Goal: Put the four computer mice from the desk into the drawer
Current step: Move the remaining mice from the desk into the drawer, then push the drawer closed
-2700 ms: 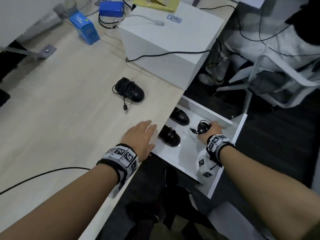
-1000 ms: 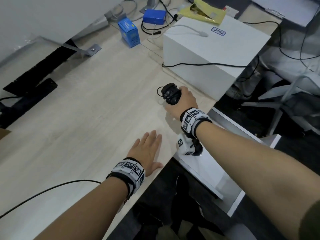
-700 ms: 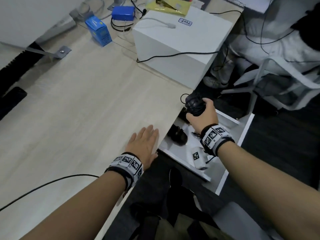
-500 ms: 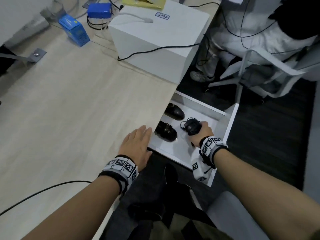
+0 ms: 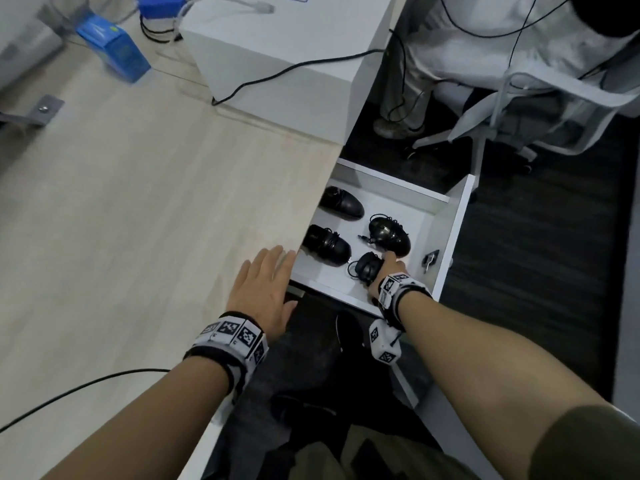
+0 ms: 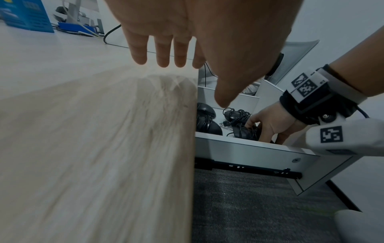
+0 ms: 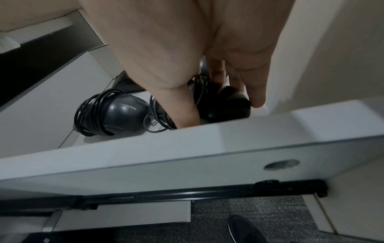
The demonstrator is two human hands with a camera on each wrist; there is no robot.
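The white drawer (image 5: 453, 230) stands pulled out beside the wooden desk (image 5: 138, 237). Three black mice with wound cables lie in it: one at the back (image 5: 341, 202), one near the desk edge (image 5: 325, 242), one in the middle (image 5: 389, 233). My right hand (image 5: 381, 268) reaches into the drawer's near corner and grips another black mouse (image 5: 365, 270) low over the drawer floor. In the right wrist view, thumb and fingers of this hand (image 7: 221, 111) curl round that mouse (image 7: 226, 105), beside a cable-wrapped mouse (image 7: 116, 115). My left hand (image 5: 263, 289) lies flat on the desk edge, fingers straight (image 6: 162, 54).
A white box (image 5: 294, 46) with a black cable over it stands at the desk's back, a blue carton (image 5: 114, 51) to its left. Another cable (image 5: 86, 386) crosses the near desk. An office chair (image 5: 519, 109) with a seated person is beyond the drawer.
My right hand picked the last mouse off the desk, carried it over the edge and lowered it into the drawer's near corner. The left hand stayed on the desk edge.
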